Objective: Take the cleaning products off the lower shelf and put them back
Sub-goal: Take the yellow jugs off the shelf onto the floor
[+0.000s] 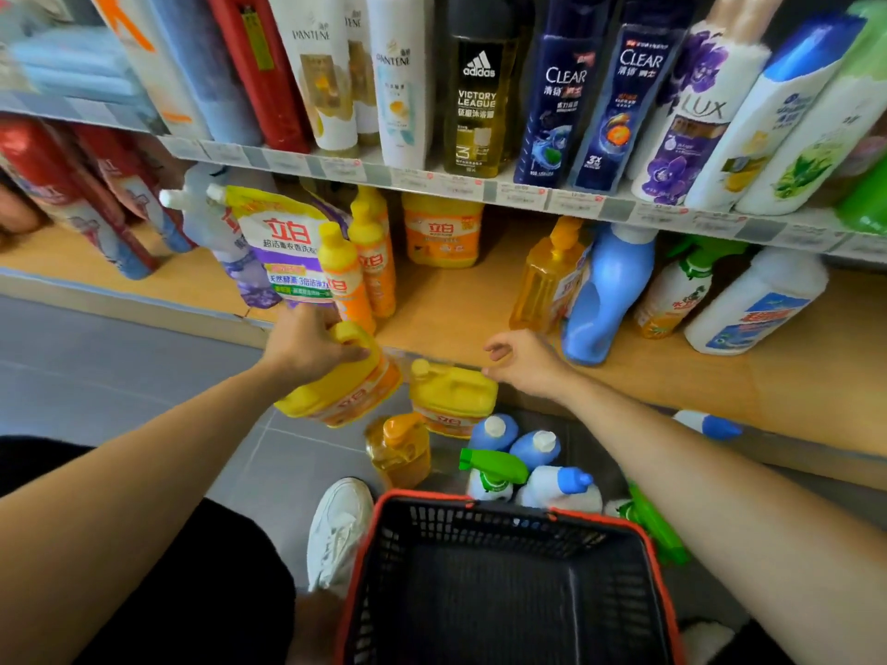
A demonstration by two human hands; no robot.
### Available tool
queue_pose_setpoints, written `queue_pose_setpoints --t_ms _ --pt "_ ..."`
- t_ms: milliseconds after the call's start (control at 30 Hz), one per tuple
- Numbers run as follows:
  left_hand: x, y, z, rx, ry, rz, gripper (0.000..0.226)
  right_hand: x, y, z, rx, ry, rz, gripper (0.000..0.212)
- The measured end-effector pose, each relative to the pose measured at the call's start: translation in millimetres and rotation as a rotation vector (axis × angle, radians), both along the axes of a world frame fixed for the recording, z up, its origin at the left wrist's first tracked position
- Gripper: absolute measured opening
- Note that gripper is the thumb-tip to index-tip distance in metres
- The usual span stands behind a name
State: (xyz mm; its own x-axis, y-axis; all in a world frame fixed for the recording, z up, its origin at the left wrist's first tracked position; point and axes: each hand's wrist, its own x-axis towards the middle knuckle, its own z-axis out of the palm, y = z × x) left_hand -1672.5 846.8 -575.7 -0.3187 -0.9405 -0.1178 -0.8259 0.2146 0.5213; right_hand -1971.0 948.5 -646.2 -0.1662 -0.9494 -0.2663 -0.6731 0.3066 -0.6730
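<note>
Gripped by its handle in the left hand, a yellow jug is held tilted at the lower shelf edge, probably for carrying. At three o'clock, the right hand hangs slack and empty by a second jug; contact cannot be told. The basket is cut off at six o'clock.

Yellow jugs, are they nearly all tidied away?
Not yet. Done: a yellow plastic jug, an orange pump bottle and blue bottles stand on the grey floor. In hand: the left hand grips a second yellow jug by its handle; the right hand is open. Left: returning them to the wooden lower shelf.
</note>
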Motion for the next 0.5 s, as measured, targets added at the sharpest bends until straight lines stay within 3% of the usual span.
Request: queue_pose_setpoints --t_ms 167,500 --pt "4 -4 -54 0.145 -0.100 -0.063 0.036 18 -61 -13 -0.077 0.004 -0.096 0.076" --pt "-1 -21 -122 0.074 0.015 -0.138 0.047 10 -169 -50 -0.251 -0.235 -0.467 0.100"
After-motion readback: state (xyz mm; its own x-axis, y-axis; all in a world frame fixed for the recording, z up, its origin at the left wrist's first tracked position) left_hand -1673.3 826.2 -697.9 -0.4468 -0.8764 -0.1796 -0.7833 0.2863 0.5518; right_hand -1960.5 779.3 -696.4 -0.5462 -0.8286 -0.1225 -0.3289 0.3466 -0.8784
